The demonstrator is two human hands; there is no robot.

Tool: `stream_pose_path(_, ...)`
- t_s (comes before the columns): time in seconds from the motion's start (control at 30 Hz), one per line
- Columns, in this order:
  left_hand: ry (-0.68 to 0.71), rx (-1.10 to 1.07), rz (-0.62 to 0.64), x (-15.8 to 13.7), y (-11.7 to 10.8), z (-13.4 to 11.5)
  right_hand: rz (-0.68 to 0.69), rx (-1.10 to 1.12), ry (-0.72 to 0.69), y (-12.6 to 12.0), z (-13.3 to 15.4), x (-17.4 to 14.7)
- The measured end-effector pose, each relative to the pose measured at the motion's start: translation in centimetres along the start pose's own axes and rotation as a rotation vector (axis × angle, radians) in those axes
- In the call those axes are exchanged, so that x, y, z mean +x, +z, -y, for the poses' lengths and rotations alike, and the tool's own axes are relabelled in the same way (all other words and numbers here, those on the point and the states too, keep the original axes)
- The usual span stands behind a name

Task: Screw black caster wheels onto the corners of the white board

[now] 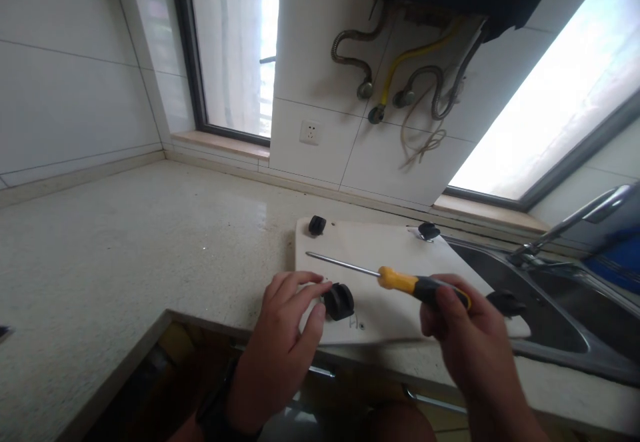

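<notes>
A white board [370, 249] lies flat on the counter, with black caster wheels near its corners. My right hand [463, 329] is wrapped round the yellow and black handle of a screwdriver [400, 281]. The screwdriver's metal shaft points left, its tip over the board's left part. Beside the near-left caster [339, 301], my left hand [290, 329] is open, fingers stretched out and thumb apart. Its index fingertip reaches the edge of that caster; whether it presses on it I cannot tell. Other casters sit at the far left [317, 225], far right [429, 231] and near right [506, 303].
To the right is a metal sink [540, 302] with a faucet [575, 219]; the board overlaps its left side. The speckled counter [125, 249] stretches left. Hoses [415, 49] hang on the tiled wall above a socket [311, 133]. Drawer handles [435, 401] show below the counter edge.
</notes>
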State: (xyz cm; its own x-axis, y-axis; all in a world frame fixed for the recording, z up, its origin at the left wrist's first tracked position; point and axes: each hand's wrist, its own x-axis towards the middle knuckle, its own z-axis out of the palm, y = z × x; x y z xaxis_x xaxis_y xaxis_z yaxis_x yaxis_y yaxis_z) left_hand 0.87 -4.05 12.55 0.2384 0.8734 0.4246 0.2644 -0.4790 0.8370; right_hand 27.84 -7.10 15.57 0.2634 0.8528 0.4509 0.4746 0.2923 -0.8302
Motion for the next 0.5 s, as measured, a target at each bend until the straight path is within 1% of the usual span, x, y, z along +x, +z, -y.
stream_pose_path(0.03, 0.043, 0.004, 0.071, 0.0, 0.0, -1.0, -0.079, 0.147, 0.14, 1.3, -0.4, -1.5)
stream_pose_path(0.07, 0.065, 0.005, 0.127, 0.0, 0.1, -2.0, -0.121, 0.262, 0.246, 2.6, -0.6, -2.8)
stream_pose_path(0.1, 0.067, 0.008, 0.169, -0.1, 0.3, -2.7, -0.145, 0.353, 0.321, 3.8, -0.6, -4.0)
stream_pose_path(0.17, 0.032, 0.011, 0.197, -0.4, 1.2, -3.5, -0.145, 0.496, 0.423, 5.9, 0.0, -6.1)
stream_pose_path(0.23, -0.029, -0.015, 0.177, -0.9, 2.1, -3.6, -0.066, 0.583, 0.466, 7.4, 0.8, -7.6)
stream_pose_path(0.27, -0.064, -0.054, 0.16, -1.2, 2.5, -3.5, -0.007, 0.612, 0.457, 7.8, 1.2, -8.2)
stream_pose_path(0.33, -0.159, -0.187, 0.14, -1.7, 2.9, -3.3, 0.166, 0.601, 0.386, 8.2, 1.7, -9.0)
stream_pose_path(0.43, -0.293, -0.417, 0.132, -1.7, 2.4, -3.5, 0.44, 0.431, 0.218, 7.6, 2.0, -9.4)
stream_pose_path(0.47, -0.311, -0.447, 0.112, -1.5, 2.0, -3.5, 0.503, 0.364, 0.179, 7.2, 1.9, -9.4)
stream_pose_path(0.5, -0.316, -0.444, 0.08, -1.2, 1.3, -3.5, 0.535, 0.303, 0.154, 6.6, 1.8, -9.3)
